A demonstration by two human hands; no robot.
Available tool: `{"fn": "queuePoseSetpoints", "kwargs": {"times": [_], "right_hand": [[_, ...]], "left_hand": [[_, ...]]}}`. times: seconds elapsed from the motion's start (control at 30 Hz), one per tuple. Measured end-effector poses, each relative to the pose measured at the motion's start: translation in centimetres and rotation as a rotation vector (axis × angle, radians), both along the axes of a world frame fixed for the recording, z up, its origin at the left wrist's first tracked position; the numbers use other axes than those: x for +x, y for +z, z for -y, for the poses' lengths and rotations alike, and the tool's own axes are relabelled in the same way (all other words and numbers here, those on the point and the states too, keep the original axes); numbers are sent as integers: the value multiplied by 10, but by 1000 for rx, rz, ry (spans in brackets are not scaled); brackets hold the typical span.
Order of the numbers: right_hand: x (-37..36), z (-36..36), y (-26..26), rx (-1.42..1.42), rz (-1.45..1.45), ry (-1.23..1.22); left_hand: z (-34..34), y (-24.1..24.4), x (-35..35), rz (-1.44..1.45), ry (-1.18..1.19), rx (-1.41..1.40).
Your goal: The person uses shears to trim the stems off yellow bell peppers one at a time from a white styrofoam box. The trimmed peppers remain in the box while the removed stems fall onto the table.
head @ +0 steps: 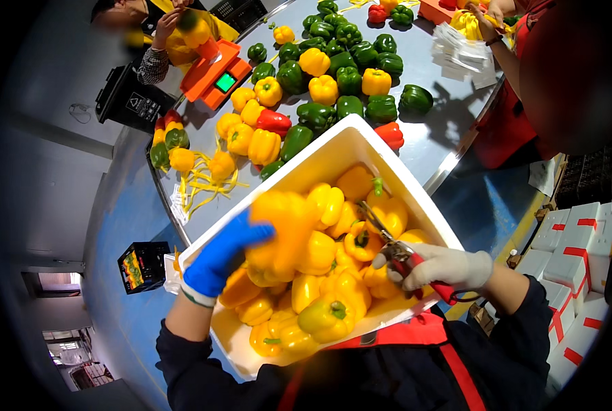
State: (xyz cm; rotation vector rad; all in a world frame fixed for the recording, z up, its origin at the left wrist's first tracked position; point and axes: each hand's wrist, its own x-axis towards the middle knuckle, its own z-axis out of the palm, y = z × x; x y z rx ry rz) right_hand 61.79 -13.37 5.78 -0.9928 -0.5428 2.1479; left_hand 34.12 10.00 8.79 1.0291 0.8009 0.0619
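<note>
A white foam box [423, 201] full of yellow bell peppers [318, 251] sits tilted in front of me. My left hand [229, 244], in a blue glove, grips a yellow bell pepper [280, 226] above the others; it is blurred. In a whitish knit glove, my right hand [439, 266] holds red-handled pruning shears [399, 251] over the box's right side. Their blades point up and left, close to a pepper with a green stem [377, 186]. One pepper near the front [324, 318] is tinged green.
Green bell peppers [291, 77], yellow ones and a few red ones [273, 122] cover the metal table [414, 141]. An orange scale [215, 77] stands at its far left, beside yellow mesh bags [211, 177]. Two people work across and right. White boxes [568, 257] are stacked at right; a black crate [144, 266] lies left.
</note>
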Motion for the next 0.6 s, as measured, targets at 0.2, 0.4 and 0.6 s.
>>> {"fn": "queuePoseSetpoints", "kwargs": {"times": [0.2,0.4,0.6], "right_hand": [[-7,-3,-11,-202,-187,-149],[-7,-2,-8,-165,-174,-198],[-12,1,1,-71,-124,-221]], "left_hand": [[-113,-64,69,375,443,-418],[-118,-79,59,184,512,-243],[3,-7,-32,-388,-240,738]]}}
